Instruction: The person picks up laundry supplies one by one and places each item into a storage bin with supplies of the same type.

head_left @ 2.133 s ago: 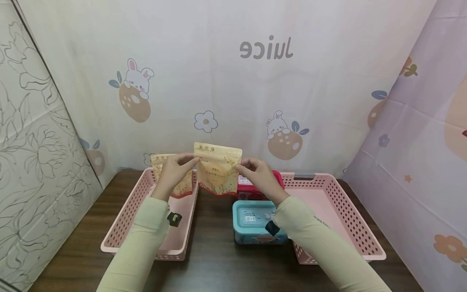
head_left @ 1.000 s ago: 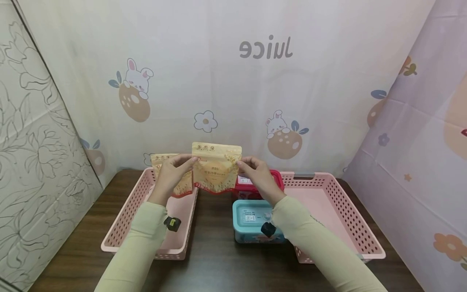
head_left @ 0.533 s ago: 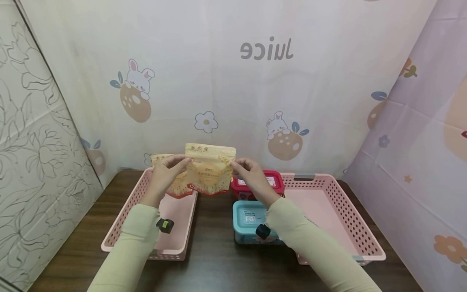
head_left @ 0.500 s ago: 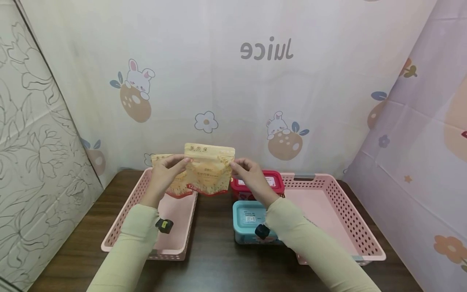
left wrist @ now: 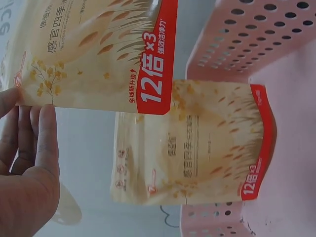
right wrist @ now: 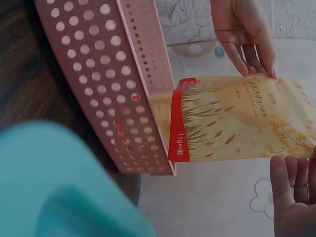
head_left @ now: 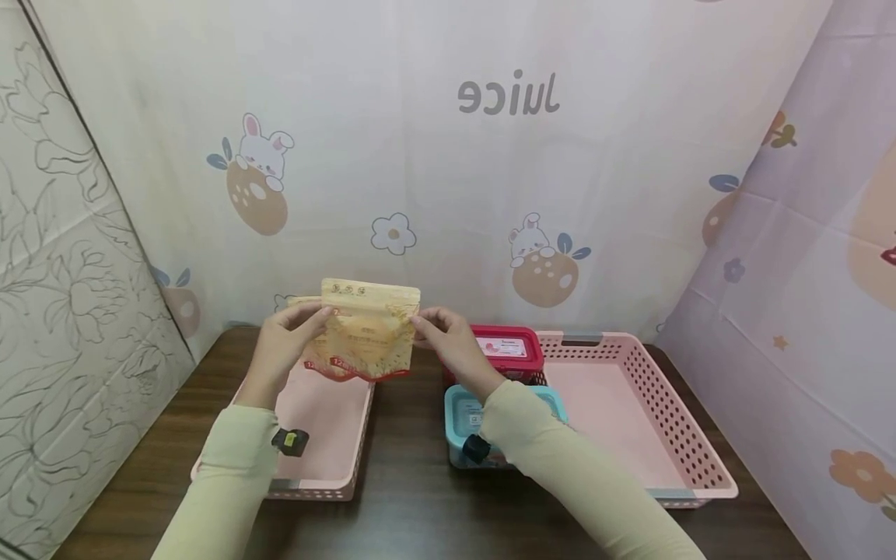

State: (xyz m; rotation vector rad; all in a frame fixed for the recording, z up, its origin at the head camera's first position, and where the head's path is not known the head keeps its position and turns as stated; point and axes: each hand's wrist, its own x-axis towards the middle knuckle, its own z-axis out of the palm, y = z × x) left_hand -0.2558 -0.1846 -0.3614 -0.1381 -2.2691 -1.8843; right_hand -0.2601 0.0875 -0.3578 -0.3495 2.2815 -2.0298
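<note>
My left hand pinches the left edge of a cream-yellow stand-up pouch with a red bottom band. The right hand pinches its opposite edge, so the pouch hangs upright between both, above the inner side of the left pink basket. Behind it, a matching second pouch leans upright at that basket's back wall, partly covered by the held one in the head view. In the right wrist view the held pouch's lower end overlaps the basket's perforated wall.
Right of centre on the dark wooden table stand a teal lidded box and, behind it, a red lidded box. A second pink basket is at the right. A printed curtain hangs behind.
Both hands have carried the held pouch leftward and slightly down, so it now covers more of the pouch in the left basket. More of the red box's lid shows.
</note>
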